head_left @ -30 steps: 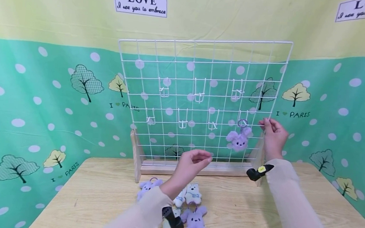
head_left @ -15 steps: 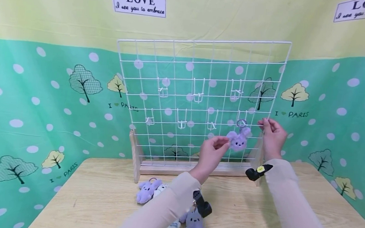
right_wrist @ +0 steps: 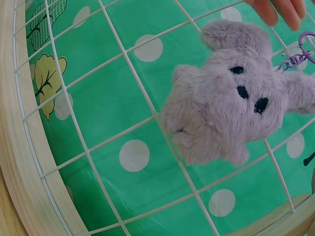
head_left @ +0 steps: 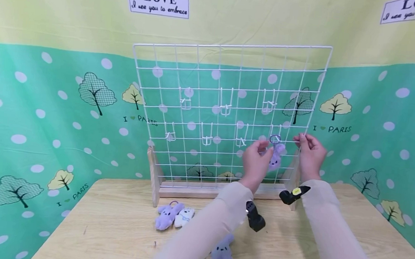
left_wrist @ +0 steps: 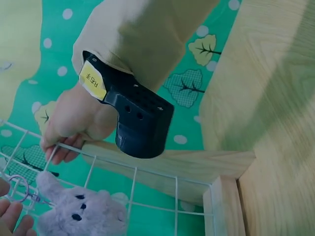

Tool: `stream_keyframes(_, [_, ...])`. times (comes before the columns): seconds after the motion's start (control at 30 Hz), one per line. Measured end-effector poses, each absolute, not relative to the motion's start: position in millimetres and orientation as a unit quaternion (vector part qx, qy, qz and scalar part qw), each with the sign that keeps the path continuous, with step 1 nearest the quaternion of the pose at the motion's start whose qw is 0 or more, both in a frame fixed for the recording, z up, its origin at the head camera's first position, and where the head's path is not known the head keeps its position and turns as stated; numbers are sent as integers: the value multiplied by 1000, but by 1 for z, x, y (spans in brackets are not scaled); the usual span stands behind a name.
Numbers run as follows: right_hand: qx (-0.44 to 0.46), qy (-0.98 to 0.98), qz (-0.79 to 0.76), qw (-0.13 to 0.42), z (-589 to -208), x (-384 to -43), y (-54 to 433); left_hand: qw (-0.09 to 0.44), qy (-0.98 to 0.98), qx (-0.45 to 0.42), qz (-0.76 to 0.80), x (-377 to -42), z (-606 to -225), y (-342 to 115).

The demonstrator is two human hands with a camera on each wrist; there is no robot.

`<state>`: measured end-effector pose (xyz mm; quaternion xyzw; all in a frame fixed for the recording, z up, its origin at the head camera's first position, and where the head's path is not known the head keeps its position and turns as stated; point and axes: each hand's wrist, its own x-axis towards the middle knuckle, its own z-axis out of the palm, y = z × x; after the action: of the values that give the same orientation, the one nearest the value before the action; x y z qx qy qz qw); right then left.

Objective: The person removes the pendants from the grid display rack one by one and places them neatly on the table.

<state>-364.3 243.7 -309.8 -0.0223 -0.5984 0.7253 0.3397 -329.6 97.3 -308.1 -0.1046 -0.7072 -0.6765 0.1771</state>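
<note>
A purple plush keychain (head_left: 274, 162) hangs by its ring from a hook at the lower right of a white wire grid panel (head_left: 233, 47). My left hand (head_left: 256, 162) is raised beside it, overlapping one ear in the head view. In the right wrist view its fingertips (right_wrist: 283, 11) are just above the plush animal (right_wrist: 236, 98), with a gap showing between. The left wrist view has the fingertips near the metal ring (left_wrist: 18, 188). My right hand (head_left: 311, 154) grips the panel's right edge with thumb and fingers.
Several white hooks (head_left: 225, 108) sit in two rows on the panel, which stands in a wooden base (head_left: 188, 192). On the table (head_left: 112, 219) lie another purple plush (head_left: 165, 216), a white plush (head_left: 184, 216) and a purple plush (head_left: 222, 256) partly behind my left sleeve.
My left hand has moved up and right from in front of the panel to the hanging purple plush keychain. The right hand has stayed on the panel's edge.
</note>
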Motion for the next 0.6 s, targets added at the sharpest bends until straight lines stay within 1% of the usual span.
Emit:
stream_keyframes(0.23, [-31,-597,725,341,-313,-369,247,220,-711,-93,-661,-339,-306,108])
stream_keyframes(0.6, [-32,-598,722,346,-320,-381,252,227,-726,-69,-645,-354,-301,111])
